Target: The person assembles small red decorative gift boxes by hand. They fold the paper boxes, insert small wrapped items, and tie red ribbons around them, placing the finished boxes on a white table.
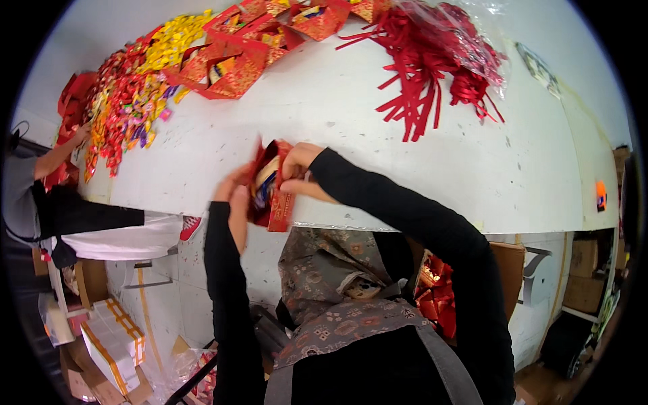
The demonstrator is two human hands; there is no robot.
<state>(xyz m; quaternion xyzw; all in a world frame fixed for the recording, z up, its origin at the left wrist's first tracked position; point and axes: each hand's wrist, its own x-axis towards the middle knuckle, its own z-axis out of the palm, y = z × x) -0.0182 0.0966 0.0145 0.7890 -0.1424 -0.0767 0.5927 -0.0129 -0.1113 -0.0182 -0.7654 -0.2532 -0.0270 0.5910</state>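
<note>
Between my two hands, just over the table's front edge, is a red paper gift box [280,210] with its top open and wrapped candies [266,181] inside. My left hand [234,206] grips the box's left side, the fingers slightly blurred. On the other side my right hand [305,174] pinches the upper right wall. The box is tilted, so its inside faces me. Several more open red boxes [226,67] holding candies stand together at the back of the table.
A heap of wrapped candies [135,101] covers the back left, where a co-worker's hand [82,133] reaches in. Red ribbons [422,94] lie at the back right, partly under clear plastic [466,40]. Below the table, right of my lap, a carton [507,270] stands by red packets [435,290].
</note>
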